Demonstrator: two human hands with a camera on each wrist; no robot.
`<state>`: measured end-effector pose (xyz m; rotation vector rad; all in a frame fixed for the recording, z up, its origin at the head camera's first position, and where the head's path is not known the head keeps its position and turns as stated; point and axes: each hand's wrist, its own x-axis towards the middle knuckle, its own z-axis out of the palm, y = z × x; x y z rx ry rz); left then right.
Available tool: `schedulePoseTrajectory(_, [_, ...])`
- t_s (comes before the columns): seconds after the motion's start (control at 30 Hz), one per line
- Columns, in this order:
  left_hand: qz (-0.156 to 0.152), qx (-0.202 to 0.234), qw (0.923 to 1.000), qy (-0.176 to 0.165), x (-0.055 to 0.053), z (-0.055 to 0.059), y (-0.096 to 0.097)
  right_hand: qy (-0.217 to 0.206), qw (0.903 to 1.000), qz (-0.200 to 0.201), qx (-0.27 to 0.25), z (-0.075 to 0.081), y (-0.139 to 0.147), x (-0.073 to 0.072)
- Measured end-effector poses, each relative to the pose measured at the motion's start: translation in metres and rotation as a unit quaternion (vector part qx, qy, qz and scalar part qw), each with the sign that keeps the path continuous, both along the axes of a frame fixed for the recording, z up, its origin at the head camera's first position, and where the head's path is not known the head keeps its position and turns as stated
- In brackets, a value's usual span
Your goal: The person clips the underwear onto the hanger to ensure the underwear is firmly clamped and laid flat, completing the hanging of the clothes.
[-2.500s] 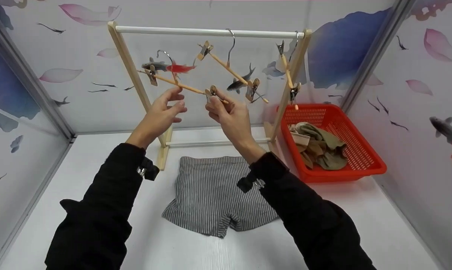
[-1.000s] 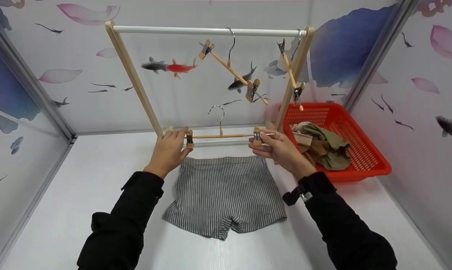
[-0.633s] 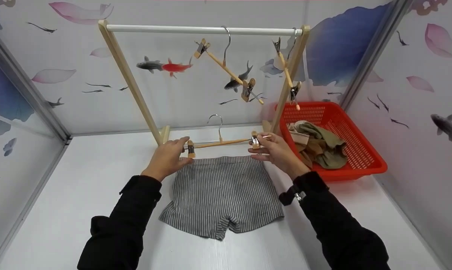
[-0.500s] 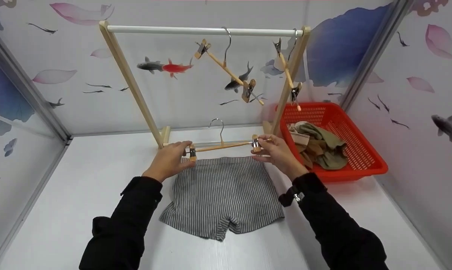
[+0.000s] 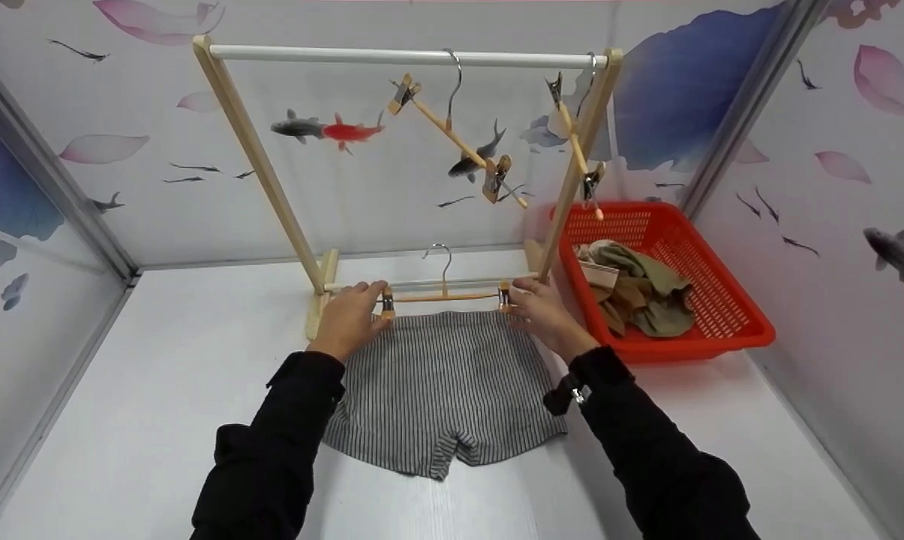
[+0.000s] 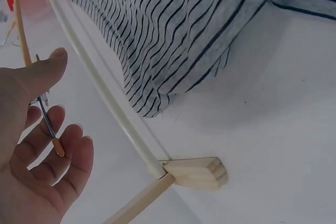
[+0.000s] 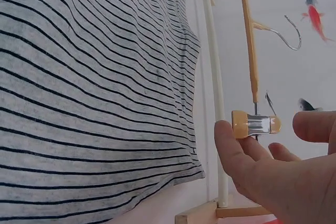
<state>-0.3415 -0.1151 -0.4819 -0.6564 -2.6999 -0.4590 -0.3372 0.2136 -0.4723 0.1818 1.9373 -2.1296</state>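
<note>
A wooden clip hanger (image 5: pixel 459 298) with a metal hook is held level between both hands, just above the waistband of grey striped shorts (image 5: pixel 444 390) lying flat on the table. My left hand (image 5: pixel 350 319) grips its left end; in the left wrist view the thumb (image 6: pixel 52 66) lies over the clip and the fingers curl round behind the rod end. My right hand (image 5: pixel 545 315) is at the right clip (image 7: pixel 256 124), with fingers against its near side and the thumb tip close to its other end.
Behind the hanger stands a wooden rack with a white top bar (image 5: pixel 331 54) and a lower bar (image 6: pixel 105 82). Two more clip hangers (image 5: pixel 459 142) hang there. A red basket (image 5: pixel 722 349) with crumpled green and brown clothes (image 5: pixel 647 292) stands at the right.
The hanger has come off the rack's left part and down to the shorts' waistband. The left hand took its left end; both hands have since lowered it and drawn slightly closer together.
</note>
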Motion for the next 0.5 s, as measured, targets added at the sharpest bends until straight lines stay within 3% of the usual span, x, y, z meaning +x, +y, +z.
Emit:
schedulePoseTrajectory(0.17, [0.012, 0.004, 0.9998, -0.013, -0.008, -0.013, 0.002, 0.01, 0.9997, 0.008, 0.019, -0.011, -0.004, -0.004])
schedulePoseTrajectory(0.37, [0.027, 0.016, 0.9992, 0.023, -0.014, -0.026, 0.009, 0.014, 0.9998, 0.014, 0.007, -0.019, -0.004, -0.009])
schedulePoseTrajectory(0.5, [0.048, 0.018, 0.9987, 0.009, -0.017, -0.033, 0.013, -0.002, 0.9999, 0.006, 0.01, -0.025, -0.006, -0.013])
